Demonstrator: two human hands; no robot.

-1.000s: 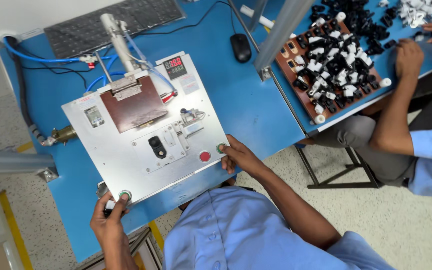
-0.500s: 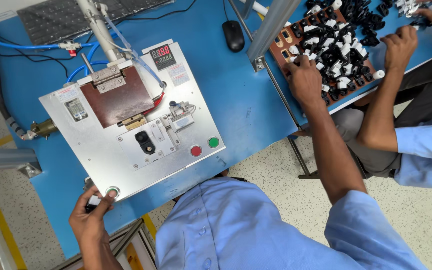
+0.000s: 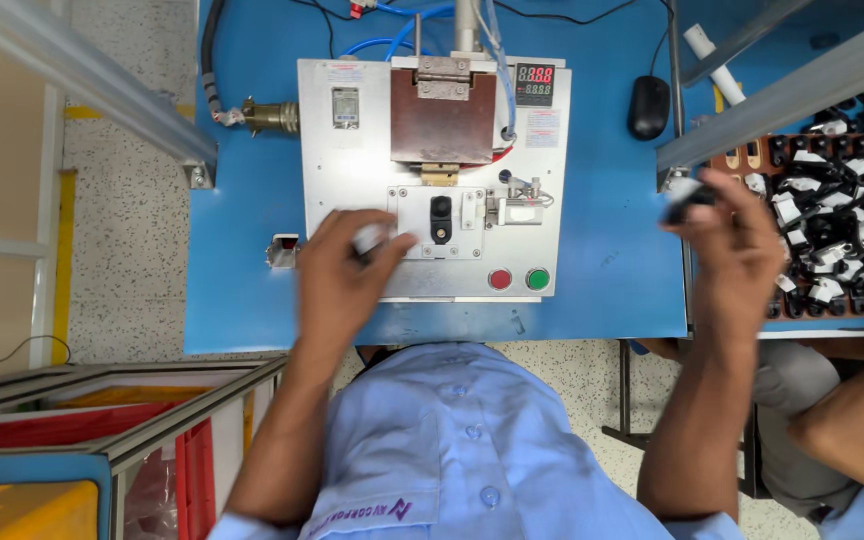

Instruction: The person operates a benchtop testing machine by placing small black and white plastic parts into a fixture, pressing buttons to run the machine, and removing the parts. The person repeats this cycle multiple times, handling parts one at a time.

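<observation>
My left hand (image 3: pixel 344 272) rests on the silver machine plate (image 3: pixel 347 170), fingers closed on a small white and black part (image 3: pixel 368 239), just left of the fixture that holds a black part (image 3: pixel 440 218). My right hand (image 3: pixel 735 250) hovers at the blue table's right edge, pinching a small black part (image 3: pixel 689 200). Beside it lies a brown tray (image 3: pixel 752 155) filled with several black and white parts. A brown press block (image 3: pixel 442 115) sits above the fixture. Both hands are blurred.
A red button (image 3: pixel 499 279) and a green button (image 3: pixel 538 279) sit at the plate's near edge. A black mouse (image 3: pixel 649 107) lies right of the machine. Aluminium bars (image 3: pixel 782 90) cross overhead. A co-worker's arm (image 3: pixel 852 425) is at bottom right. Bins (image 3: pixel 72 440) stand lower left.
My right hand came back from the tray with a small black part. My left hand moved from the plate's near-left corner up to the fixture. The view swung square over the machine.
</observation>
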